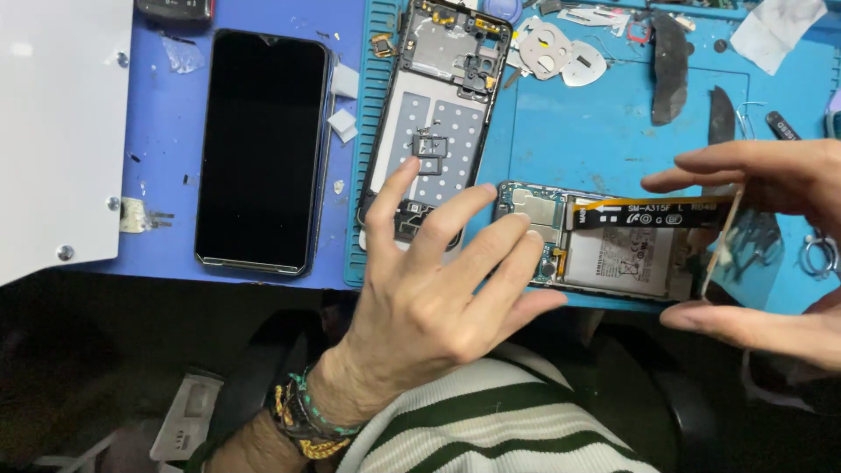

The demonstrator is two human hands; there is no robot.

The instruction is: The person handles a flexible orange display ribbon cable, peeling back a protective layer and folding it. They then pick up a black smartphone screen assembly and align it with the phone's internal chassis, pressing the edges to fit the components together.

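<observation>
White panel [53, 131] far left, intact black phone [263, 149] face up on the blue surface [162, 158]. Next, stripped phone frame [434, 131] on the teal mat [604, 131]. Left hand [438, 298] hovers with fingers [486, 241] spread wide, holding nothing, tips just at the opened phone [604, 250]. That phone lies at the mat's near edge, battery exposed. Right hand [771, 254] spans its right end, thumb and forefinger wide apart, seemingly stretching a thin strip [725, 236] between them. Best to steady the body while lifting slowly. Loose parts [561, 52] crowd the top; open room mid-mat.
</observation>
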